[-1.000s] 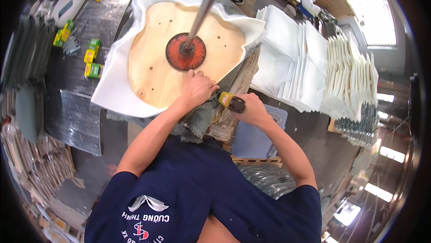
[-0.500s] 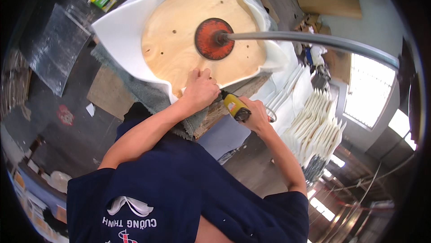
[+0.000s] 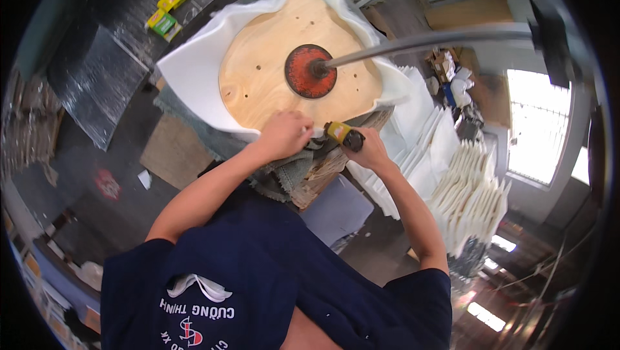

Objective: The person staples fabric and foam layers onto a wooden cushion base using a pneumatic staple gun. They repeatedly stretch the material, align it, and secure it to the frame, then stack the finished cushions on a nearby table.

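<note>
A pale wooden panel [image 3: 258, 91] with several small holes lies with white foam padding [image 3: 194, 75] standing up around its rim. A red round press pad [image 3: 311, 59] on a metal rod bears on its middle. At the near edge, my left hand [image 3: 284, 135] has its fingers curled over the foam, pressing it against the wood. Just right of it, my right hand [image 3: 369, 149] grips a yellow and black staple gun [image 3: 338, 131], its nose at the panel's near edge. The exact contact point of the nose is hidden.
Grey-green cloth [image 3: 194, 124] drapes over the wooden stand beneath the panel. To the right are stacked white foam sheets [image 3: 420, 156] and a pile of cream pieces [image 3: 468, 188]. Yellow-green boxes [image 3: 165, 25] lie at the far left. The metal rod [image 3: 433, 41] crosses rightward above the work.
My right hand has brought the staple gun up and over the panel's near edge. The foam at the near corner is now folded in under my left hand. The whole view has shifted slightly.
</note>
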`<state>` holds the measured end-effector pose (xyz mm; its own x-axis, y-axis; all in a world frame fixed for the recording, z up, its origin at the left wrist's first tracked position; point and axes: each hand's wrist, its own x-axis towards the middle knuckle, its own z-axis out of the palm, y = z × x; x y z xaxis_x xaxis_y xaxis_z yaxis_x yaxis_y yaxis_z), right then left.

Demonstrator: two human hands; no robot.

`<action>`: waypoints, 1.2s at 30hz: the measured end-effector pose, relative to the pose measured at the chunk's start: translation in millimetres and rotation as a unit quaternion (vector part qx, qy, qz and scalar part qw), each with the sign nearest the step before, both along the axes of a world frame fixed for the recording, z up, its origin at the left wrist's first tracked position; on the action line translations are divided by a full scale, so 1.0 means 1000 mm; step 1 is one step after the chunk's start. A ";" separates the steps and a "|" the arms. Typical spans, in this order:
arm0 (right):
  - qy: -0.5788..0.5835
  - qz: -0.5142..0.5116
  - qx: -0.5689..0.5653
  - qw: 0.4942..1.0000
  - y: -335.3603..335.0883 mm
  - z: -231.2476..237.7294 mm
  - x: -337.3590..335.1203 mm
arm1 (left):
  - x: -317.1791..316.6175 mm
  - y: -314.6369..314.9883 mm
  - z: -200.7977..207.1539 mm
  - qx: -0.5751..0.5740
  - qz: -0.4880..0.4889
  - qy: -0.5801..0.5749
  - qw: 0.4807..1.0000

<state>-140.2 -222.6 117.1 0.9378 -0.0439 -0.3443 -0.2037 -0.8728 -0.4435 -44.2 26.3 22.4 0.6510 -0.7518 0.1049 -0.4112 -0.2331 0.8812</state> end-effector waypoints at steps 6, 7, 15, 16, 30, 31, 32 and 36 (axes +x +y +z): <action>-0.010 -0.093 0.101 0.991 -0.036 -0.001 -0.027 | 0.004 0.088 0.026 0.083 0.027 0.173 0.981; -0.031 -0.082 0.105 0.991 -0.045 -0.002 -0.037 | -0.001 0.093 0.032 0.072 0.006 0.139 0.988; -0.044 -0.117 0.031 0.992 -0.047 0.009 -0.038 | -0.062 0.058 0.089 0.198 -0.162 0.014 0.967; -0.078 -0.132 0.049 0.987 -0.048 0.007 -0.046 | -0.068 0.054 0.089 0.130 -0.165 -0.013 0.978; -0.126 -0.491 0.220 0.833 0.171 -0.034 -0.170 | -0.057 0.033 0.085 -0.048 0.031 0.581 0.812; -0.142 -0.522 0.222 0.811 0.182 -0.039 -0.169 | -0.043 0.044 0.079 0.001 0.048 0.611 0.790; -0.159 -0.548 0.220 0.791 0.192 -0.045 -0.166 | -0.030 0.049 0.078 0.021 0.076 0.669 0.739; -0.186 -0.606 0.213 0.744 0.218 -0.045 -0.148 | -0.002 0.054 0.079 0.108 0.069 0.734 0.667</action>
